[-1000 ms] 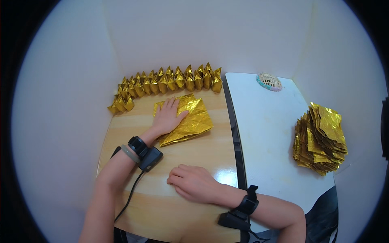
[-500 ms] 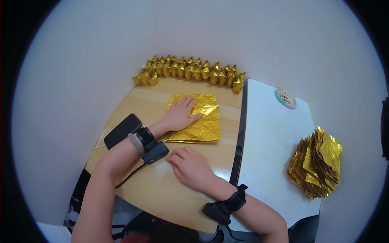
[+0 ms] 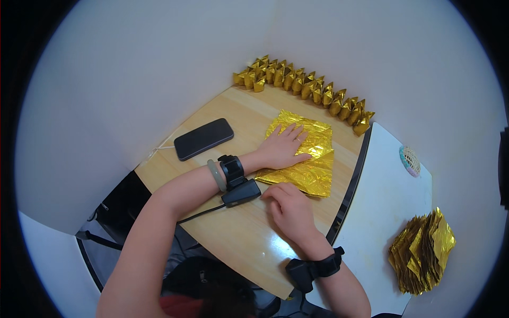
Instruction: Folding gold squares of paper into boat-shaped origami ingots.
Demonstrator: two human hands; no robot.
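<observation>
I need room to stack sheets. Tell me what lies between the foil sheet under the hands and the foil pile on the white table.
Head view: between the foil sheet and the foil pile lie only bare wood, the dark table edge and bare white table.

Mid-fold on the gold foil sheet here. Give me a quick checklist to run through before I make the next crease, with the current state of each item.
1. Gold foil sheet lies flat on the wooden table: ok.
2. Left hand presses palm-down on the sheet, holding it in place: ok.
3. Right hand is at the sheet's near edge, fingertips touching or just short of it: cannot tell.
4. Sheet edges line up squarely: cannot tell, the left hand covers part of it.
5. Phone sits apart from the sheet, out of the folding area: ok.
6. Row of folded gold pieces and the stack of unfolded sheets lie away from both hands: ok.
</observation>
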